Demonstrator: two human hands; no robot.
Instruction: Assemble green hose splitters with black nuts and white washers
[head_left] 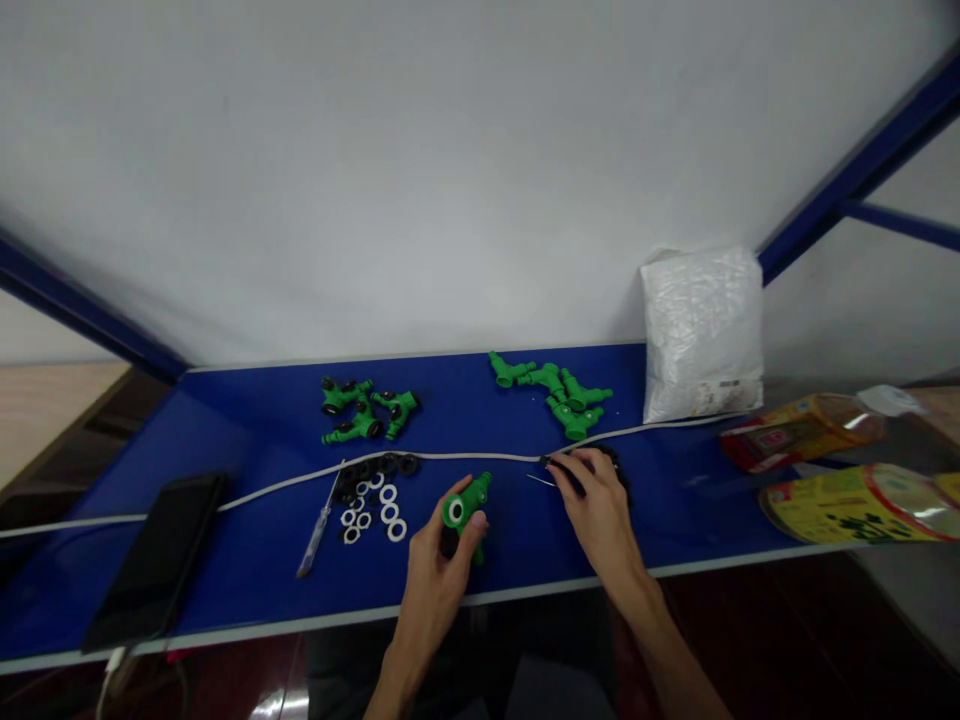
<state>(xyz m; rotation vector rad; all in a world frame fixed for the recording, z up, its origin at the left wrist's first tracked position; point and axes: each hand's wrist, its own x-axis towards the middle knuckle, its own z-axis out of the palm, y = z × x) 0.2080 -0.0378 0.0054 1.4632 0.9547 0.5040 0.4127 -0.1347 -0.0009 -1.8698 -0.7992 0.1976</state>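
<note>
A green Y-shaped hose connector is gripped in my left hand, its round opening facing up with a white ring showing in it. My right hand has its fingertips pinched together on a small black part beside the white cable. Under and behind that hand lie more black parts, mostly covered. A thin metal pin or rod shows just left of the right fingers. Left of my left hand, several white ring washers lie beside black ring-shaped parts.
Green connectors with black fittings lie back left; plain green connectors lie back centre. A screwdriver and black phone are at left. A white cable crosses the blue shelf. A white package and yellow bags are right.
</note>
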